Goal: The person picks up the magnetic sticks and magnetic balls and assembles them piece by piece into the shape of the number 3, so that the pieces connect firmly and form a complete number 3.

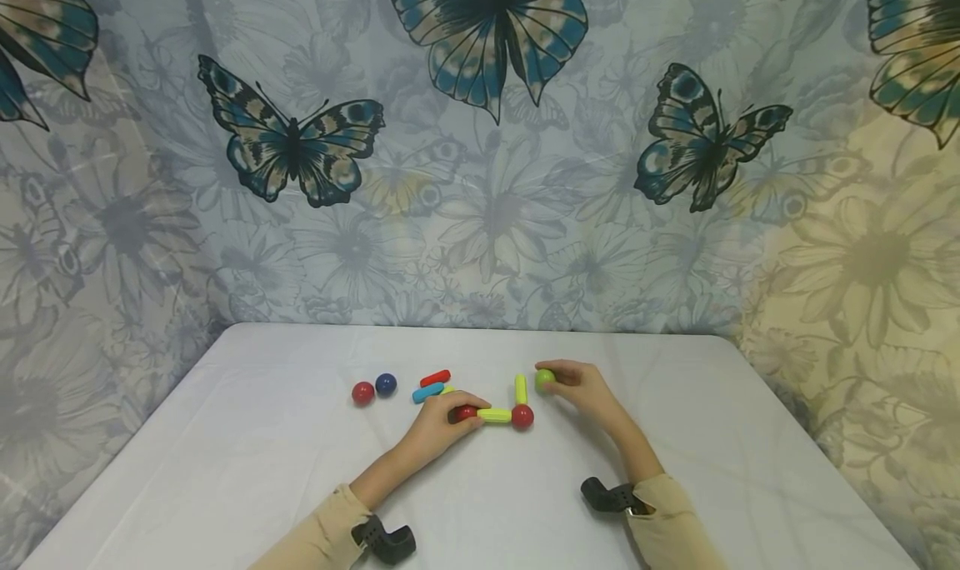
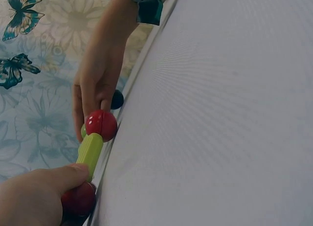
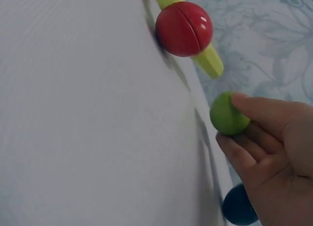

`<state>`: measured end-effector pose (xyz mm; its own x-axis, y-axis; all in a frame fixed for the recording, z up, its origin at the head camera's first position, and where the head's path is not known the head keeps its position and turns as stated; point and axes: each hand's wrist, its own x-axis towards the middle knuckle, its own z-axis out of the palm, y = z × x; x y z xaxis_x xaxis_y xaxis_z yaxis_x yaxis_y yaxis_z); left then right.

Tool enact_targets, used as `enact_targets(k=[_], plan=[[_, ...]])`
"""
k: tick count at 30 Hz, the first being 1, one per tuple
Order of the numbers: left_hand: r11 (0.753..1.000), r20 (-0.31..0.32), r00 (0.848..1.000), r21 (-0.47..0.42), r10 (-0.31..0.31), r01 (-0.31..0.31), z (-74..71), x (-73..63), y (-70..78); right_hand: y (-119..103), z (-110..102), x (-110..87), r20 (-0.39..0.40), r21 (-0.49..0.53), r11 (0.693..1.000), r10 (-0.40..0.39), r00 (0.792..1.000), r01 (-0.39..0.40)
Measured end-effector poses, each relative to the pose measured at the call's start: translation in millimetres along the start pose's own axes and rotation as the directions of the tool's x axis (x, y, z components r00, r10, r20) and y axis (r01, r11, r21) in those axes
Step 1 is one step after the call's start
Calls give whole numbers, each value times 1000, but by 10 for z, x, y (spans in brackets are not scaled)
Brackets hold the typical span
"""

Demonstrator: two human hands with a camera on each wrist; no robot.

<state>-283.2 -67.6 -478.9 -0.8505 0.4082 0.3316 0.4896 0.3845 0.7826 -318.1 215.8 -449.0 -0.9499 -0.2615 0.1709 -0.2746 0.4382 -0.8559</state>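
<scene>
My left hand [image 1: 437,424] grips a red ball [image 1: 466,413] joined to one end of a yellow-green rod [image 1: 495,416]. At the rod's other end sits a second red ball [image 1: 522,417], from which another yellow-green rod [image 1: 521,389] points away toward the back. Thumb and fingers of my right hand [image 1: 585,389] pinch a green ball [image 1: 545,380], just right of that second rod's free end. In the right wrist view a gap shows between the green ball [image 3: 229,113] and the rod tip [image 3: 212,64].
Left of the hands lie a loose red ball [image 1: 363,393] and a dark blue ball [image 1: 386,384]. A red rod [image 1: 435,378] and a blue rod [image 1: 428,392] lie beside my left hand. Another blue ball [image 3: 240,205] shows below my right hand in its wrist view.
</scene>
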Motion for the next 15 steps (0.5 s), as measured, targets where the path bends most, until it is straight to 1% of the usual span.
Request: enact_targets(k=[7, 14, 15], plan=[[1000, -7, 1000, 9, 1, -1, 8, -2, -6, -37, 67, 67, -88, 19, 1000, 15, 996, -13], [1000, -3, 1000, 10, -6, 6, 0, 2, 3, -78, 122, 136, -113, 58, 998, -7, 994, 14], [1000, -2, 1000, 7, -10, 10, -2, 3, 7, -90, 133, 143, -117, 61, 998, 0, 993, 7]])
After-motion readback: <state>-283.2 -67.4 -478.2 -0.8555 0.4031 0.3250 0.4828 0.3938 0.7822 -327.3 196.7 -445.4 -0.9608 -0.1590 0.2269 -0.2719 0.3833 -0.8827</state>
